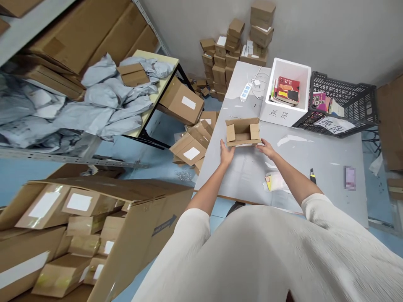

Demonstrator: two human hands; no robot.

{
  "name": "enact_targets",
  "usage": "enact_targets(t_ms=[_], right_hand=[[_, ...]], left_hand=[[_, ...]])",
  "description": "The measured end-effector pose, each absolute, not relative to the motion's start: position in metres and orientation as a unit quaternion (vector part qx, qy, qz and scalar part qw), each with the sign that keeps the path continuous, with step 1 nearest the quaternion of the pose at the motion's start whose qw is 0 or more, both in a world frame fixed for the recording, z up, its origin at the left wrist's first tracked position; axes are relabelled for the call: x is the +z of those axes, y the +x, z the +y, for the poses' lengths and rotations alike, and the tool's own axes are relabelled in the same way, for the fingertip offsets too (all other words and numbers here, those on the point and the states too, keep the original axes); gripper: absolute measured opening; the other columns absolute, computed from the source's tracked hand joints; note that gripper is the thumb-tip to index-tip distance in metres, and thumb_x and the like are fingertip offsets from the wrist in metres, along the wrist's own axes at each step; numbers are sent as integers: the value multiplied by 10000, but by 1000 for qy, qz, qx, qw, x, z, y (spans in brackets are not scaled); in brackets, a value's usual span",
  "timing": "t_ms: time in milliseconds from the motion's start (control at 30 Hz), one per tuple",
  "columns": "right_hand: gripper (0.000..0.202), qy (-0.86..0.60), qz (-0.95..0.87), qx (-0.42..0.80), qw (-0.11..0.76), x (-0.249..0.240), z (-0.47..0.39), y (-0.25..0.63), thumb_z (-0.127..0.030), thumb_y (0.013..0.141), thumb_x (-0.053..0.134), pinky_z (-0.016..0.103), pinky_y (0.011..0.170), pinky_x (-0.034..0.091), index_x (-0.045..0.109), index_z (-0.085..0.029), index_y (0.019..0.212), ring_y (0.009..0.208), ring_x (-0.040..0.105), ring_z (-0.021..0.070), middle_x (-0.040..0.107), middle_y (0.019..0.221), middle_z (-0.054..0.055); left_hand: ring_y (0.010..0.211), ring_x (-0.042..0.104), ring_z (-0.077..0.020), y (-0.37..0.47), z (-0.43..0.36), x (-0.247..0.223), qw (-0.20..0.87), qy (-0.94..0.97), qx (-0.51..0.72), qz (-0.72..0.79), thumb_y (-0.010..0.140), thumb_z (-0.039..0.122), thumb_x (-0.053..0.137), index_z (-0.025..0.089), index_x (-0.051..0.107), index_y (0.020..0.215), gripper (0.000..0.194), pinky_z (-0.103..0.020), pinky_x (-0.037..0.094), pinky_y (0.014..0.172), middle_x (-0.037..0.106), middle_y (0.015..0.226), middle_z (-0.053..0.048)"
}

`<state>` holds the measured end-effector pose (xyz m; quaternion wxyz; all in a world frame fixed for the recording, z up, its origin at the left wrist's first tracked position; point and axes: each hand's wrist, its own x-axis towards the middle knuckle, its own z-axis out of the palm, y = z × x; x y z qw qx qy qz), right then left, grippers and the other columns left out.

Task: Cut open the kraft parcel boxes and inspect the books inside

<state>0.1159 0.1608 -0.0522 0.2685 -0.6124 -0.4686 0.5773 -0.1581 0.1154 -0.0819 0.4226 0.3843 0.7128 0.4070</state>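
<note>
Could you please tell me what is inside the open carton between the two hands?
Only bare cardboard shows inside the open carton; its end flaps and near wall hide part of the interior.

Head camera is looking from above the shirt (258, 251) | is facing forward and down | shirt sitting nearest, table (242, 178) farther, wall (189, 29) farthest

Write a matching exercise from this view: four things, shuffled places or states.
1. small carton
2. foam box
3. power strip
4. black crate

A. stands right of the foam box
B. open-topped, between left hand and right hand
C. toward the far end of the table, left of the foam box
D. holds books, a red one on top

Pairs: 1-B, 2-D, 3-C, 4-A
</note>
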Motion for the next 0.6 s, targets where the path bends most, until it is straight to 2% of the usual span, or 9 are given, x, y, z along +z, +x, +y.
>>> enact_targets(t_ms=[100,233,367,433,600], right_hand=[[890,-651,-432,572,251,-50,152,132,-386,863,827,527,1129,587,484,-263,1675,1448,603,348,388,1786,174],[740,-674,-414,558,251,-46,134,164,-366,893,809,497,1122,602,590,-252,1591,1466,588,330,494,1719,165],[577,-692,-398,547,253,-45,104,207,-344,911,798,477,1103,611,691,-238,1467,1437,606,320,551,1675,152],[520,-709,-388,534,248,-46,85,230,-336,917,784,478,1099,607,719,-227,1421,1399,634,317,577,1650,156],[480,-764,-377,478,214,-60,36,280,-299,924,713,468,1187,517,735,-187,1390,1381,657,302,664,1555,172]], left_hand=[[1654,392,-330,-154,104,-91,425,358,376,742,994,435,749,227,208,1749,953,-465,309,1359,407,1760,-208],[1636,423,-331,-133,84,-102,441,362,326,754,1009,464,718,171,264,1723,895,-433,326,1350,418,1743,-231],[1650,401,-323,-95,66,-108,447,394,285,751,1031,406,663,157,336,1694,780,-431,319,1352,408,1751,-228],[1624,443,-318,-72,59,-109,453,415,270,741,1041,380,633,161,377,1673,716,-434,346,1334,428,1740,-227],[1405,661,-295,-16,41,-107,511,470,191,694,1026,334,625,168,472,1600,616,-410,471,1213,655,1538,-203]])
